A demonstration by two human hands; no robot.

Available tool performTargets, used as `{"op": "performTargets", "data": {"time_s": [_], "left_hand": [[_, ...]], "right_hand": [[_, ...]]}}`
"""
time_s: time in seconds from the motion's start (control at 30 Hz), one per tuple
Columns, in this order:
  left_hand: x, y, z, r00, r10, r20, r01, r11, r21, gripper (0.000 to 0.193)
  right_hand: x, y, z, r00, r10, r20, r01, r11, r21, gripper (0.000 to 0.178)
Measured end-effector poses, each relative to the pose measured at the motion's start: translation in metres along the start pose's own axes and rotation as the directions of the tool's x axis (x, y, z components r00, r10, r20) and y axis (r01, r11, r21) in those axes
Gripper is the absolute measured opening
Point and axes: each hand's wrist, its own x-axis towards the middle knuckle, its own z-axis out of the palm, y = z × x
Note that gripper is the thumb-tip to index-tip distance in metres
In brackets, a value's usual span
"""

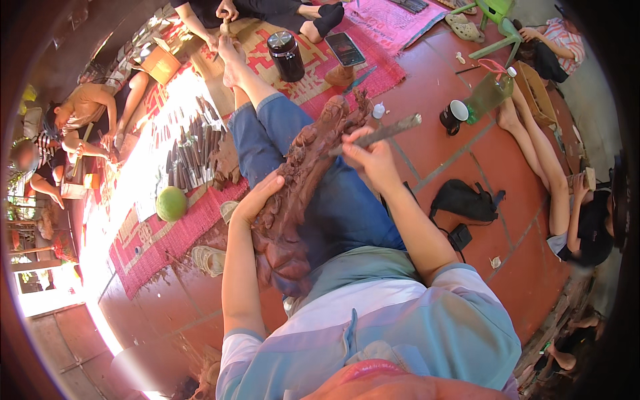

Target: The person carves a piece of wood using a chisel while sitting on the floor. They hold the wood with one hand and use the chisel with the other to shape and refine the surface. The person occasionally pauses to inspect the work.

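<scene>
A reddish-brown carved wooden figure (313, 157) lies slanted across my lap, its broad lower end near my waist and its narrow top leaning away to the right. My left hand (259, 198) rests against the left side of the carving, fingers laid along it and steadying it. In my right hand (372, 160) is a long grey rod-like tool (399, 128), gripped between thumb and fingers. One end of the tool points at the carving's right side; the other sticks out to the upper right. Whether its tip touches the wood I cannot tell.
Many dark-handled carving tools (193, 150) lie left of my legs beside a green melon (171, 203). Ahead stand a black canister (285, 57) and a propped phone (345, 50). To the right are a cup (454, 117), a green bottle (490, 97) and a black bag (467, 201). Other people sit around.
</scene>
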Motion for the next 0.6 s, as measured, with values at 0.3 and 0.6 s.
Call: {"op": "performTargets", "data": {"time_s": [0.3, 0.6], "left_hand": [[-0.006, 0.001, 0.002, 0.993, -0.114, 0.033, 0.118, 0.980, -0.161, 0.072], [-0.001, -0.012, -0.008, 0.987, -0.127, -0.097, 0.064, 0.870, -0.490, 0.052]], "right_hand": [[-0.031, 0.027, 0.018, 0.956, -0.191, 0.222, 0.180, 0.981, 0.068, 0.012], [0.016, 0.018, 0.032, 0.937, -0.261, 0.231, 0.267, 0.964, 0.007, 0.013]]}}
